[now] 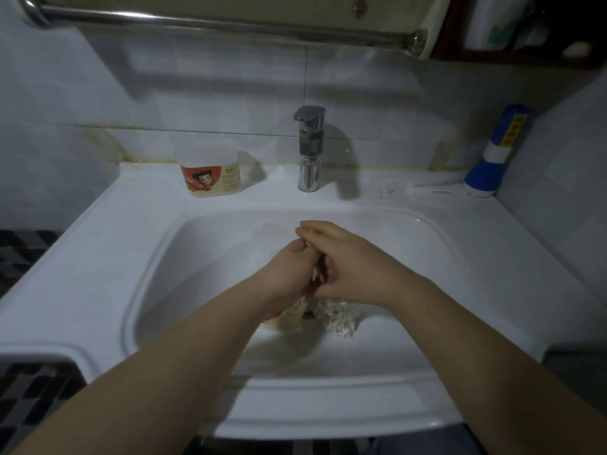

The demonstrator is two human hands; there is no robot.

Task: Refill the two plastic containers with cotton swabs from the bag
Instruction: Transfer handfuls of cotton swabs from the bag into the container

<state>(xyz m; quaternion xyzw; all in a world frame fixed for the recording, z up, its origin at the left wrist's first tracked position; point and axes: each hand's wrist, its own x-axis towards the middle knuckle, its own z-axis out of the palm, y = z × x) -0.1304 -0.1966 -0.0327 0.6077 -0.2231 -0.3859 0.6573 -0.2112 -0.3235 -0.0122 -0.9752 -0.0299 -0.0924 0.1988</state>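
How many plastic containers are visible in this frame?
2. One container stands on the sink ledge left of the faucet; the second container is in the basin, partly hidden below the left hand.

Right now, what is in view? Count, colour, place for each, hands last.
white ceramic sink: one, white, fills the middle
chrome tap: one, silver, back ledge, centre
clear plastic container with orange label: one, back ledge, left of the tap
second orange-labelled container: one, in the basin under the hands, partly hidden
crinkled clear plastic bag: one, in the basin, right of that container
cotton swabs: a bunch, white tips, between the hands; count unclear
blue and white torch: one, back right corner, by the wall
metal rail: one, silver, on the wall above
left hand: one, curled round the swabs
right hand: one, against the left hand, over the swabs
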